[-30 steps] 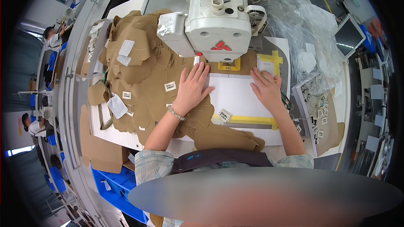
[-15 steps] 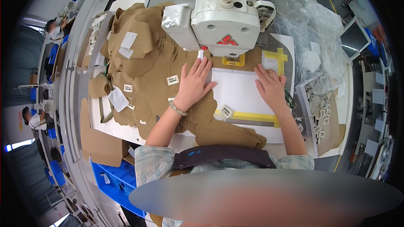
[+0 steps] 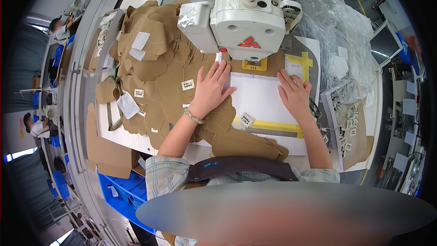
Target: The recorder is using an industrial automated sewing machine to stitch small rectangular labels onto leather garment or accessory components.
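Observation:
My left hand (image 3: 213,88) lies flat, fingers together, on a tan cut piece (image 3: 178,94) at the left edge of a white template sheet (image 3: 259,100), just below the head of the white sewing machine (image 3: 248,11). A bracelet sits on that wrist. My right hand (image 3: 295,93) presses flat on the right side of the same white sheet, beside strips of yellow tape (image 3: 298,61). Neither hand grips anything. The needle area is hidden under the machine head.
A heap of tan cut pieces with small white tags (image 3: 141,64) covers the table's left half. Crumpled clear plastic (image 3: 339,41) and loose white labels (image 3: 348,116) lie at the right. A blue bin (image 3: 120,187) sits below the table edge. Other people work at far left (image 3: 57,25).
Both hands stay flat on the work in roughly the same places. The view has shifted a little; the left hand reaches slightly closer to the machine head.

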A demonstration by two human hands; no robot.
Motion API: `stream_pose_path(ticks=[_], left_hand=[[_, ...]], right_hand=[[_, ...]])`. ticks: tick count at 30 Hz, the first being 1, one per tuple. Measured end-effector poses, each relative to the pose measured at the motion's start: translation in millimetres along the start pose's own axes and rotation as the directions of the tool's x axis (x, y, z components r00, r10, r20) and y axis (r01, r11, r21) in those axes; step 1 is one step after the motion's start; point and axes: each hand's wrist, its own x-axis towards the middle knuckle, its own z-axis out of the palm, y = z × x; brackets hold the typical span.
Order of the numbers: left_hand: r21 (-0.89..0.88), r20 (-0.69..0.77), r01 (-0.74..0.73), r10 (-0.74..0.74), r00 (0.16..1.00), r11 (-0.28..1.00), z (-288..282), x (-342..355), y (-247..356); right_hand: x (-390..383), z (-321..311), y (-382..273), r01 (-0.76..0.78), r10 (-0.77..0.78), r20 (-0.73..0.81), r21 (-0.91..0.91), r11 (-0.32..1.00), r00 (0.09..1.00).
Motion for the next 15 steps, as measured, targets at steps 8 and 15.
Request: stream_pose_path(ticks=[8, 15], left_hand=[[-0.019, -0.001, 0.0, 0.0, 1.0, 1.0, 1.6, -2.0, -0.1], [0.009, 0.01, -0.041, 0.041, 0.999, 0.999, -7.0, -2.5, 6.4]], right_hand=[[-2.0, -3.0, -1.8, 0.005, -0.006, -0.01, -0.017, 1.0, 1.0], [-1.5, 1.1, -1.3, 0.006, -0.006, 0.005, -0.022, 1.0, 1.0]])
